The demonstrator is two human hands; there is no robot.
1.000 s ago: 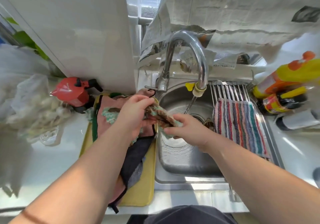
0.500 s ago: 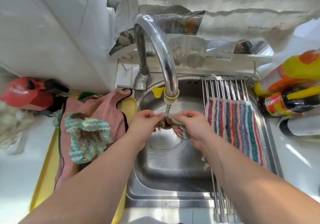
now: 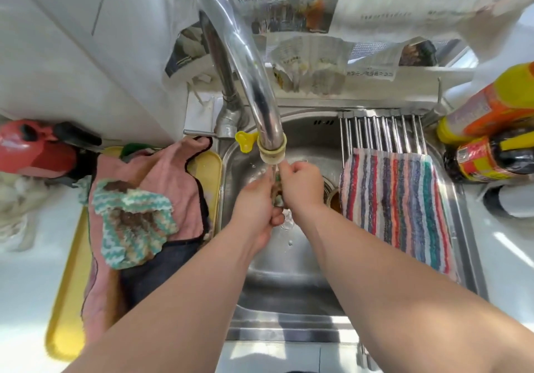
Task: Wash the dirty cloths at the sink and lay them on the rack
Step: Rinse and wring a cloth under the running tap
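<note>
Holding a crocheted cloth [image 3: 278,196] under the faucet [image 3: 245,63], above the sink [image 3: 289,271], we clamp left hand [image 3: 257,208] and right hand [image 3: 302,184] fingers on it. A striped cloth [image 3: 396,205] covers the rack [image 3: 381,132] at right.

Steel sink [image 3: 289,271] with curved faucet [image 3: 245,63]. Left hand [image 3: 257,202] and right hand [image 3: 303,184]: both grip a wadded cloth [image 3: 278,196] under the spout. Striped cloth [image 3: 398,205]: laid on the rack [image 3: 381,132] over the sink's right side. Yellow tray [image 3: 66,300], left: pink cloth [image 3: 173,179], crocheted cloth [image 3: 130,228] on top.
</note>
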